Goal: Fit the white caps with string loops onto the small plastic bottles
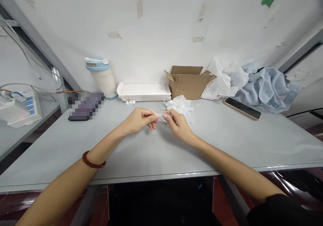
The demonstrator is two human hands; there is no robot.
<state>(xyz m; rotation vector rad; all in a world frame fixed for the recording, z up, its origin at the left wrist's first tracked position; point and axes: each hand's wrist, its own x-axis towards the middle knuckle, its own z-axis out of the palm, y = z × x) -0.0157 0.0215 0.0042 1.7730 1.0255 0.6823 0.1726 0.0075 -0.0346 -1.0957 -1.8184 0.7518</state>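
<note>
Both my hands meet over the middle of the grey table (227, 141). My left hand (140, 120), with a red bead bracelet on the wrist, pinches one end of a small clear plastic piece (160, 117). My right hand (176, 123) pinches the other end of the same piece. Just behind my right hand lies a pile of similar small clear plastic parts (183, 106).
A cardboard box (188, 81) stands open at the back, beside a stack of white flat packets (143, 91) and a blue-lidded cup (102, 76). A phone (242, 108) lies at right near a white bag (224, 77) and blue cloth (267, 88). A dark blurred object (84, 106) lies at left.
</note>
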